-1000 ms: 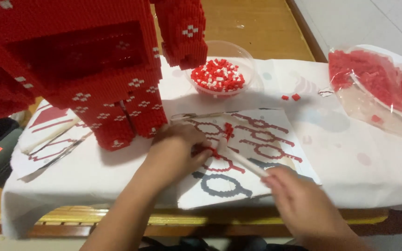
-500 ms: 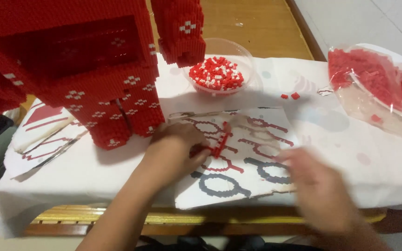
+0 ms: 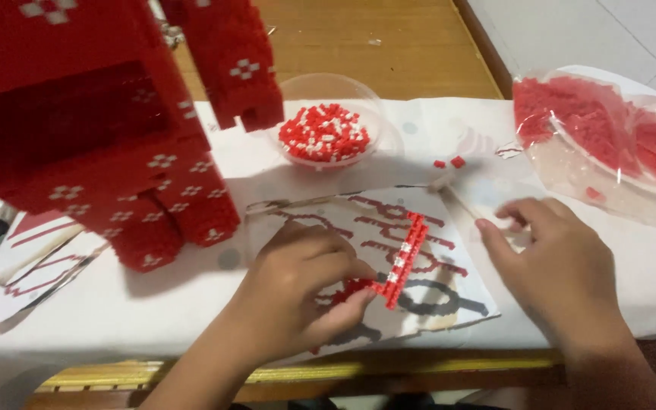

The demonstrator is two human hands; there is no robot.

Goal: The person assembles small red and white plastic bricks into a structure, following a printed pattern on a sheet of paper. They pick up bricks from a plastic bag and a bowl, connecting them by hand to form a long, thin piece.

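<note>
Brick strip pinched over the pattern sheet.
My left hand [image 3: 298, 292] clamps the red strip [image 3: 404, 258] on the sheet [image 3: 449, 304]; at 3 o'clock my right hand [image 3: 556, 266] grips a stick [image 3: 461, 201].

Left hand [image 3: 298, 292] pinches glossy plastic brick strip [image 3: 404, 258] over matt paper pattern sheet [image 3: 434, 304]. Clear shiny plastic bag [image 3: 571, 159] beyond right hand [image 3: 556, 266]. White cloth [image 3: 191, 319] beneath.

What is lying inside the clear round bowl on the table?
The clear bowl holds a heap of small red and white beads, filling only its lower part. What lies below the top layer of beads is covered. Neither hand touches the bowl.
</note>
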